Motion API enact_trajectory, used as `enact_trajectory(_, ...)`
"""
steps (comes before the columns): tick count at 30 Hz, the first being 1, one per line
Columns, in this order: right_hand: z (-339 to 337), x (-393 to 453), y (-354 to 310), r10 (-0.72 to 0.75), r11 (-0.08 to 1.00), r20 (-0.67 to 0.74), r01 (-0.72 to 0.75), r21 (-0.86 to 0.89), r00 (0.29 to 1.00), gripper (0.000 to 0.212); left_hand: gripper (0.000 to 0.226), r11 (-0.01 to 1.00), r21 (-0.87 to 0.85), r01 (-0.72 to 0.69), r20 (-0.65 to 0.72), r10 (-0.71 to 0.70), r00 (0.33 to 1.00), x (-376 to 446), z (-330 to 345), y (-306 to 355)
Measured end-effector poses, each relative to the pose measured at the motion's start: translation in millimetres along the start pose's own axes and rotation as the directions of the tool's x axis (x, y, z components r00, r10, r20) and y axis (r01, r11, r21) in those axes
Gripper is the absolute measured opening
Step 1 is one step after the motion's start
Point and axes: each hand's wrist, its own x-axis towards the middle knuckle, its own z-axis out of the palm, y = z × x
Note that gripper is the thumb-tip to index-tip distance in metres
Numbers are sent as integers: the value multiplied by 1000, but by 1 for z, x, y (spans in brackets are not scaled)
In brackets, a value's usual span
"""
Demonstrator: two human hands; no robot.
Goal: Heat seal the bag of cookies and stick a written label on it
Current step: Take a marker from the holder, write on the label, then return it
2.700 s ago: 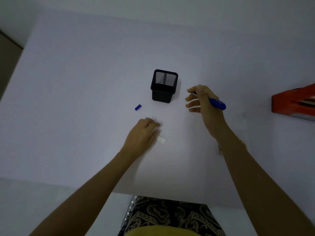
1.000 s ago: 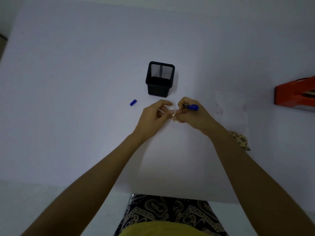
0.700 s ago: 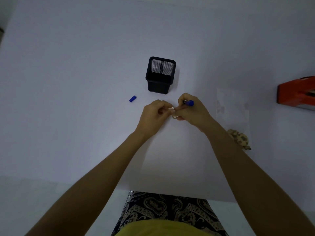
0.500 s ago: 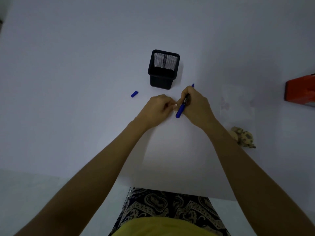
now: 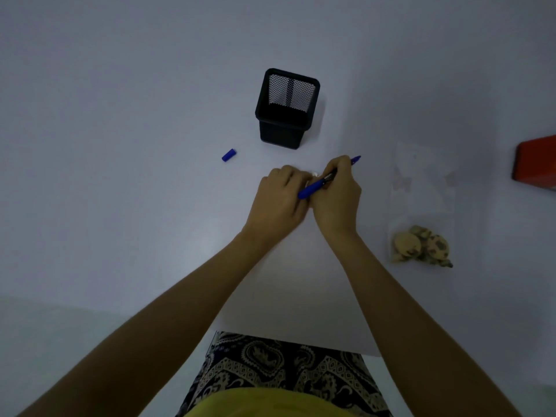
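Scene dim, underexposed; cool blue-grey cast over white table (image 5: 120, 145). Faint bright patch on tabletop left of forearms, below grip. Soft shadow right of mesh pen holder (image 5: 287, 108), just beyond grip. Broad, diffuse shadow beneath arms, toward near table edge. No hard glare. Wide-angle stretch: forearms balloon toward lower corners. Clear bag (image 5: 421, 206) right of grip nearly lost against table; cookies (image 5: 421, 246) slightly soft. Red object (image 5: 535, 164) cropped at right edge.
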Motion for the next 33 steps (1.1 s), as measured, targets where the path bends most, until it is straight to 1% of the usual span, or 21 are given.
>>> enact_trajectory(3, 5, 0, 0, -103, 991, -39, 99, -92, 994, 23, 27, 999, 30, -16, -52, 18, 998, -4, 5, -5)
enact_trajectory(5, 5, 4, 1, -212, 965, -21, 206, -160, 977, 23, 25, 998, 47, -36, -69, 39, 997, -3, 6, -9)
enact_trajectory(7, 4, 7, 3, -300, 932, 60, 306, -192, 952, 23, 25, 998, 49, -50, -70, 54, 996, -2, 6, -11)
enact_trajectory(9, 1, 10, 5, -350, 896, 158, 379, -231, 923, 23, 26, 997, 51, -63, -60, 66, 996, -1, 6, -12)
enact_trajectory(12, -4, 21, 6, -390, 837, 304, 472, -276, 869, 21, 22, 993, 78, -87, -66, 93, 993, 0, 1, -18)
enact_trajectory(14, -7, 29, 6, -392, 827, 357, 495, -266, 848, 20, 21, 988, 119, -100, -78, 110, 991, 1, -2, -21)
enact_trajectory(16, -6, 33, 4, -394, 834, 357, 493, -248, 847, 18, 21, 979, 167, -115, -90, 131, 987, -3, -2, -22)
enact_trajectory(18, -5, 29, 3, -374, 861, 317, 453, -232, 872, 16, 22, 977, 179, -115, -100, 134, 986, -11, 1, -20)
enact_trajectory(21, 1, 19, 5, -322, 908, 207, 363, -208, 924, 14, 28, 977, 179, -118, -112, 140, 984, -23, 3, -18)
enact_trajectory(23, 7, 14, 6, -315, 922, 126, 335, -195, 941, 14, 31, 976, 179, -125, -140, 151, 979, -26, 3, -17)
enact_trajectory(25, 11, 10, 5, -300, 936, 78, 309, -168, 951, 18, 36, 978, 162, -135, -137, 158, 978, -25, 3, -17)
enact_trajectory(28, 12, 5, 1, -231, 965, 38, 234, -115, 972, 24, 45, 982, 125, -139, -107, 152, 983, -26, 4, -20)
enact_trajectory(30, 11, 5, -2, -193, 978, 15, 193, -74, 981, 23, 46, 977, 162, -137, -95, 153, 984, -26, 6, -21)
enact_trajectory(33, 8, 5, -2, -206, 977, 8, 206, -50, 979, 20, 44, 971, 201, -133, -94, 154, 984, -25, 8, -19)
